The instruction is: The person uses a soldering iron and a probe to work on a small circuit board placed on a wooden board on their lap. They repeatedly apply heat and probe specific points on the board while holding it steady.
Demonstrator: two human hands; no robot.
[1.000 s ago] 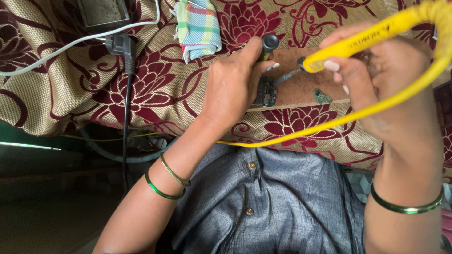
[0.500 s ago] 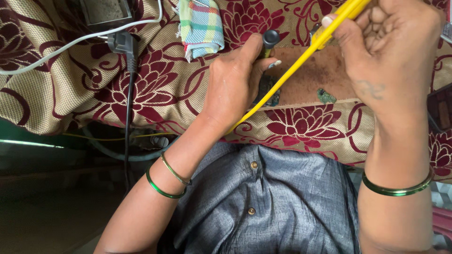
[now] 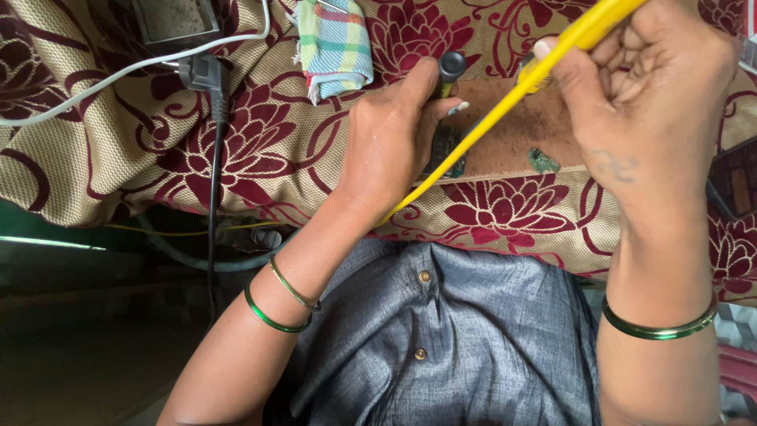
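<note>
A black plug (image 3: 206, 75) and white cable (image 3: 118, 72) lie far left, the box above cut off by the frame. The left hand (image 3: 390, 146) presses down on a dark board (image 3: 444, 148), mostly hiding it. The right hand (image 3: 643, 95) clenches a yellow tool (image 3: 579, 35); its tip is hard to make out, its cord (image 3: 441, 170) trailing down.

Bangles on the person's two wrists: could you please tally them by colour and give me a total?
Green bangles: 2, one on the left wrist and one on the right wrist.
Gold-coloured bangles: 1, on the left wrist.
Total: 3.
</note>
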